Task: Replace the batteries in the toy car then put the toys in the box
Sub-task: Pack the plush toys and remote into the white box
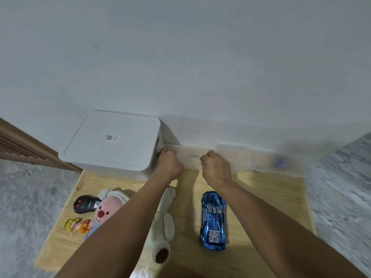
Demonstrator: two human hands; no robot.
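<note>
Your left hand (167, 164) grip curls at the white lidded plastic box's (112, 143) side handle; right hand (216, 167) is clenched, contents unclear. Steady the box before unlidding. The shiny blue toy car (213, 219) waits on the wooden counter (271, 207).

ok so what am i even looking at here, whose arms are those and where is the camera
There is one picture, taken by a wide-angle camera worn on a person's head, looking forward and down. No machine is involved: the two bare arms belong to that person.

On a light wooden table against a white wall stands a white box with its lid on. The left hand is curled at the box's right end; whether it has a grip on anything I cannot tell. The right hand is curled near a blurred clear plastic container, and what it holds, if anything, is hidden.

Nearer the person lie a shiny blue toy car, a black remote control, a pink plush, a white plush and a small yellow and orange figure.
</note>
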